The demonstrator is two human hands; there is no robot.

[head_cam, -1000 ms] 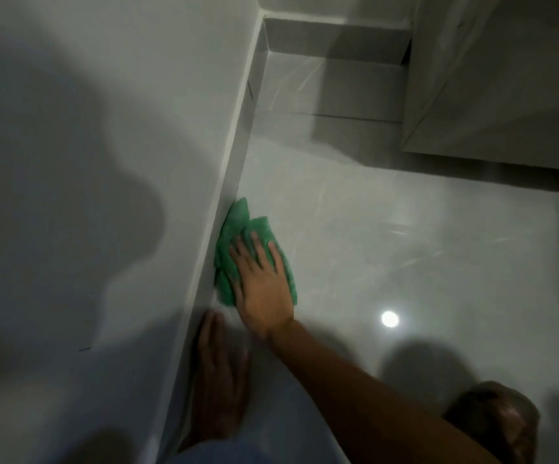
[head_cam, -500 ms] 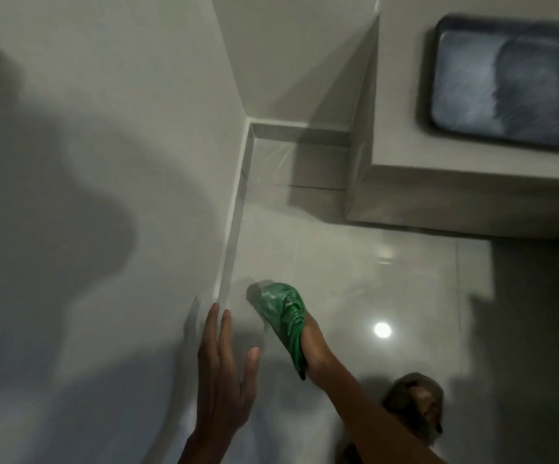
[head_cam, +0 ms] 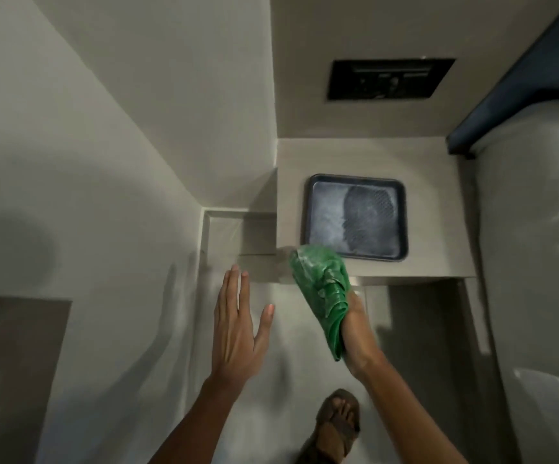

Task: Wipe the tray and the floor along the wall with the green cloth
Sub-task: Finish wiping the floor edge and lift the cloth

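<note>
**Q:** State the condition of each hand.

**A:** My right hand (head_cam: 355, 333) is clenched around the crumpled green cloth (head_cam: 321, 289); the fabric covers my fingers, so only the back of the hand and the wrist show. My left hand (head_cam: 234, 333) is released, fingers straight and together, thumb apart, palm down, grasping nothing. It hovers over the pale glossy tiled floor (head_cam: 271, 413), near the white wall (head_cam: 104, 162).

**Q:** Where is the cloth relative to the work surfaces?

**A:** It is raised in the air. Its upper end overlaps the near left corner of the dark rectangular tray (head_cam: 355, 217) in this view; I cannot tell whether it touches. The tray lies flat on the pale low shelf (head_cam: 438, 212) and shows a whitish film, with a darker patch on its right half.

**Q:** Which step is in hand?

**A:** I judge it to be the approach to the tray.

**Q:** What does the next move call for?

**A:** Lower the cloth flat onto the tray, then wipe across the film. Press moderately; the tray looks loose and may slide. The left hand is free to steady the rim.
</note>
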